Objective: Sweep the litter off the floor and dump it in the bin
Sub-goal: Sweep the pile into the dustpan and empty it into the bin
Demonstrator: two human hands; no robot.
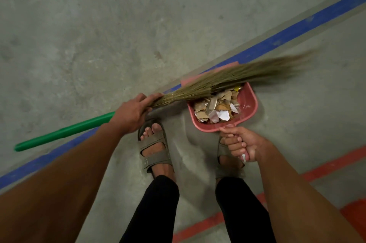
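My left hand (133, 113) grips a grass broom (227, 78) where its green handle (61, 133) meets the bristles. The bristles lie almost level, across the front edge of a red dustpan (250, 102). My right hand (242, 144) grips the dustpan's handle and holds the pan in front of my feet. Torn paper and cardboard litter (215, 107) fills the pan. The bin is not in view.
Bare grey concrete floor (118, 25) spreads ahead. A blue painted line (297, 31) runs diagonally from lower left to upper right, under the pan. Red painted lines (326, 167) cross the floor at lower right. My sandalled feet (153, 147) stand just behind the pan.
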